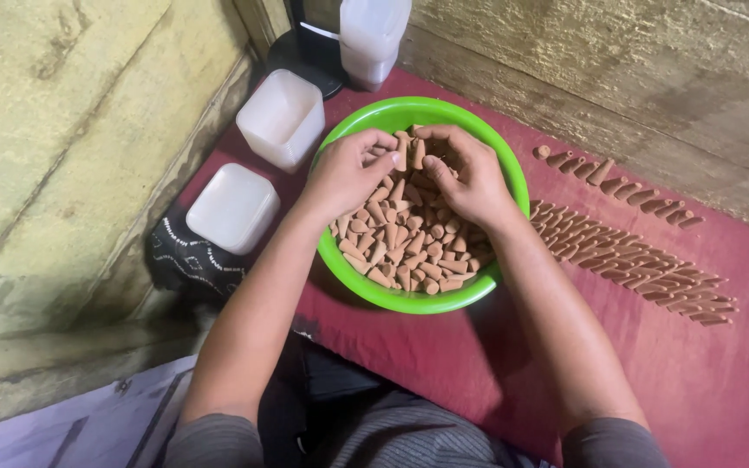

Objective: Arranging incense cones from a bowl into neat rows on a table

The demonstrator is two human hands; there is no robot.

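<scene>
Head view: left hand (350, 169) and right hand (470, 173) together over green bowl (513, 186) on red cloth (721, 381), fingers pinched on small tan cones (405, 243), one held upright between them, tip far. Remaining cones heaped in bowl, long axes every way. Right of bowl, rows of cones (635, 256) lying flat; far left, white plastic tubs (257, 165) beside wall.

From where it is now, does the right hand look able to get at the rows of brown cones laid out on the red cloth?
Probably yes. The right hand is over the green plastic bowl, and the rows of brown cones lie just to its right on the red cloth, with nothing standing between them.
</scene>
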